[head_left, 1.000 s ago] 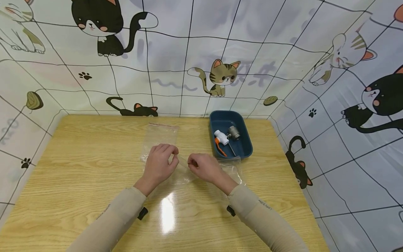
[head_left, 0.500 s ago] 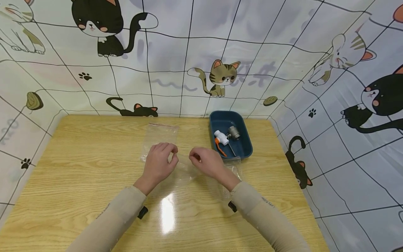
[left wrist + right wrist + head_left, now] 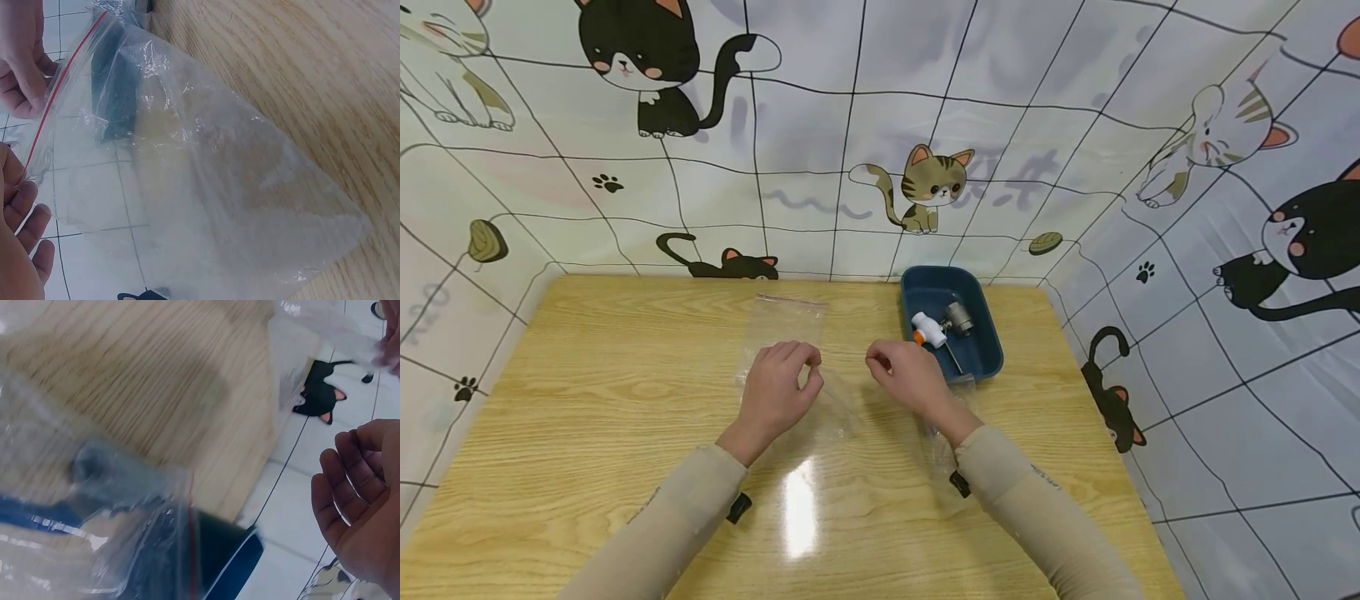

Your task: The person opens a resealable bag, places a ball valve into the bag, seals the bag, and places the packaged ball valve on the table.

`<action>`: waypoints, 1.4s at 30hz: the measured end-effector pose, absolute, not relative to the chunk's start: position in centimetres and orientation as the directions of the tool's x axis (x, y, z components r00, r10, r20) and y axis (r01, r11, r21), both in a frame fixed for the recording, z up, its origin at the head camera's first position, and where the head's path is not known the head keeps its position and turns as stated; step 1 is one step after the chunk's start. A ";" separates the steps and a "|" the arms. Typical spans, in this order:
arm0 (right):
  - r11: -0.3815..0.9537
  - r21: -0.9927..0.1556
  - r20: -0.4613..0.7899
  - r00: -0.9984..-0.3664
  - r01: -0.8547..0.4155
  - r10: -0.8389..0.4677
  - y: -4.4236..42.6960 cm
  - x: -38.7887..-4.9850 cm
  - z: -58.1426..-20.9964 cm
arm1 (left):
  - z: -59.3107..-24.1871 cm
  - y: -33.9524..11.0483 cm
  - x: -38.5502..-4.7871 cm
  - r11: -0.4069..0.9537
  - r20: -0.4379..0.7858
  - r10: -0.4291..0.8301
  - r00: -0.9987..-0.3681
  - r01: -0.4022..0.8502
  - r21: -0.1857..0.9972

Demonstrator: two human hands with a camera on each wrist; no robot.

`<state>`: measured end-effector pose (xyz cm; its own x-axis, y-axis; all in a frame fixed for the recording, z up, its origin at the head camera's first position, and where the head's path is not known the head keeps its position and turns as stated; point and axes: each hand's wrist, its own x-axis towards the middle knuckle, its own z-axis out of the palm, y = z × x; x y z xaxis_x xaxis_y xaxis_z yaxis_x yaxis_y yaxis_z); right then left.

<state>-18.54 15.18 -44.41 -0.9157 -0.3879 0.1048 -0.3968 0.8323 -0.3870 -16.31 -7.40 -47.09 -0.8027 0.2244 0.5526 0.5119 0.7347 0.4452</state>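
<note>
Zip bag, in hand: clear film (image 3: pixel 219 175) with a red seal line (image 3: pixel 62 90), hanging slack from the left hand, its lower corner over the table.
Left hand (image 3: pixel 778 387): thumb and fingers curled together, pinching the bag at its sealed edge.
Right hand (image 3: pixel 906 379): fingers curled, apart from the left hand and near the far end of the red line (whether it grips the film, cannot tell).
Zip bag, back: clear, flat on the table (image 3: pixel 587 400) beyond the left hand, its top edge (image 3: pixel 790 307) towards the wall.
Zip bag, right: clear, red-lined, wrinkled (image 3: pixel 940 454), below the right wrist; a grey-blue shape shows in or behind it, which of the two unclear.
Tray (image 3: pixel 928 287): dark blue, rounded corners, at the table's back right.
Tray contents: white valve (image 3: pixel 931 330) with an orange part; metal fitting (image 3: pixel 958 318), just beside it; thin rod (image 3: pixel 953 357).
Backdrop (image 3: pixel 812 125): white, gridded, cat-printed.
Sleeves (image 3: pixel 662 508): beige, two.
</note>
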 end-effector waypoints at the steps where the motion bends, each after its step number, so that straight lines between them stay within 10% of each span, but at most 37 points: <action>1: 0.840 -0.383 0.100 -0.921 -0.385 -0.377 15.5 -18.7 -44.5 | -47.1 -7.4 -16.3 0.736 0.544 0.225 -0.808 0.507 0.448; 42: 0.981 -0.171 -0.038 -0.994 -0.092 -0.100 21.6 -25.3 -49.7 | -47.7 -7.6 -16.3 0.736 0.572 0.235 -0.786 0.528 0.424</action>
<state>-25.28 21.64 -49.67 -0.9942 -0.1003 -0.0381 -0.0924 0.9809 -0.1713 -16.31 -7.64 -47.65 -0.7858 0.2347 0.5722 0.5284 0.7356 0.4238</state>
